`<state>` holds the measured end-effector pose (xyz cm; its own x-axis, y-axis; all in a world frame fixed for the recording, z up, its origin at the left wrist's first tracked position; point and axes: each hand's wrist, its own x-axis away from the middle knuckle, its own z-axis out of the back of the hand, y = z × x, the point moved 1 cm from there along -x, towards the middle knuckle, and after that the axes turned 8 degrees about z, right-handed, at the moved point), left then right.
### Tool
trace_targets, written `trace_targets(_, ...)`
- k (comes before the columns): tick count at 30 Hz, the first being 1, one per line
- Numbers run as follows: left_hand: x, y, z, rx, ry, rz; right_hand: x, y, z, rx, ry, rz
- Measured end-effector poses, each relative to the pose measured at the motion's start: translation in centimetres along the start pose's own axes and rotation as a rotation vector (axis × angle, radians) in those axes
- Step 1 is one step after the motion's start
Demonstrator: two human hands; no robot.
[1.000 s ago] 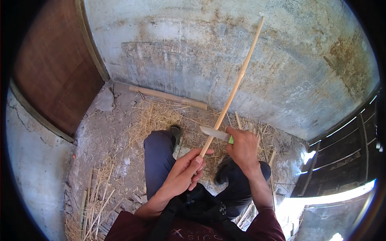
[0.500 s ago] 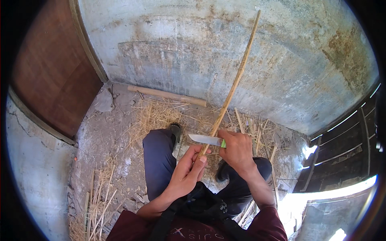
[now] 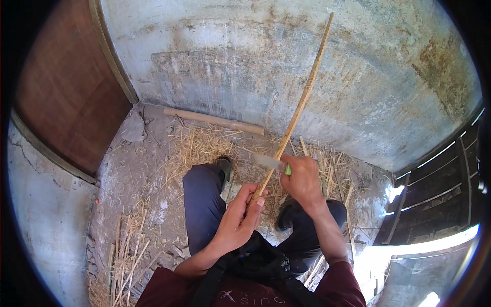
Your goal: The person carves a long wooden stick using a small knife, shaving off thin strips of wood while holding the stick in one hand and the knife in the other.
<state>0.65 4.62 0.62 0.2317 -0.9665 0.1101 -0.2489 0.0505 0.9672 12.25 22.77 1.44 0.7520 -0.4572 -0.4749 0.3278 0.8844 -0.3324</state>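
Observation:
A long, narrow bamboo strip (image 3: 303, 100) slants up and away from my lap, its far end in front of the wall. My left hand (image 3: 241, 216) is closed round its near end, thumb on top. Just beyond, my right hand (image 3: 303, 180) grips a knife by its green handle (image 3: 288, 169). The knife's blade (image 3: 267, 161), smeared by motion, points left and lies across the strip. Whether its edge bites into the bamboo cannot be made out.
A thick bamboo pole (image 3: 215, 120) lies along the foot of the stained wall (image 3: 220, 66). Pale shavings (image 3: 197, 151) cover the floor between and beyond my legs. Cut strips lie at lower left (image 3: 123, 261) and right (image 3: 337, 179). A brown door panel (image 3: 66, 87) stands at left.
My right hand and the knife have moved a little farther up the strip, away from my left hand. The left hand keeps its hold near the strip's end.

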Motion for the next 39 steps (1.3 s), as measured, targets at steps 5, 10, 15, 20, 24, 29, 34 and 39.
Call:
trace_targets(5, -0.1, -0.4, -0.2, -0.071, 0.004, -0.04, -2.4, 2.5, 1.0, 0.07, 0.068, -0.114)
trace_targets(10, 0.0, -0.4, -0.5, -0.073, -0.005, -0.042, -4.5, 6.0, 1.5, -0.027, 0.151, -0.194)
trace_targets(15, 0.3, 0.4, -0.5, 0.051, -0.048, 0.028, -1.9, 1.6, 2.0, -0.072, 0.126, -0.101)
trace_targets(20, 0.4, 0.7, -0.7, 0.07, -0.048, 0.058, 1.5, -1.6, 0.7, -0.092, 0.004, 0.054)
trace_targets(24, 0.6, 0.7, -1.0, 0.014, -0.037, 0.045, 1.1, -1.7, 0.9, -0.097, 0.026, 0.028)
trace_targets(29, 0.4, 0.5, -0.7, -0.018, -0.041, 0.005, 0.5, -1.1, 0.3, -0.004, 0.05, 0.032)
trace_targets(34, 0.3, 0.2, -0.7, -0.041, -0.035, -0.009, -0.8, 0.1, 0.1, 0.004, 0.118, -0.019)
trace_targets(39, 0.0, -0.3, -0.8, -0.135, -0.016, -0.054, -3.9, 3.1, 1.3, 0.046, 0.21, -0.134)
